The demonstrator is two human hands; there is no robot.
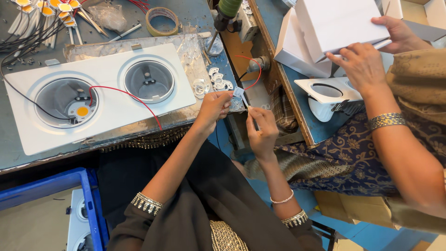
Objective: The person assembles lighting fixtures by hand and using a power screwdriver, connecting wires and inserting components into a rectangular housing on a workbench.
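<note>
My left hand [213,108] pinches a small white connector piece [238,92] at the bench edge, with a red wire [253,74] looping off it. Just to its right, my right hand [261,132] grips a thin dark tool [254,122] whose tip points up at the connector. A white twin-hole downlight housing [104,93] lies flat on the bench left of my hands. Its left hole holds a yellow LED chip [82,111], and a red wire [125,95] and a black wire run from it.
Small white clips [217,79] lie by the housing. Tape roll [162,21], LED chips and wires sit at the back. A blue crate [88,204] stands lower left. On the right a co-worker's hands [362,65] hold a white box [339,23] over another white fixture [327,93].
</note>
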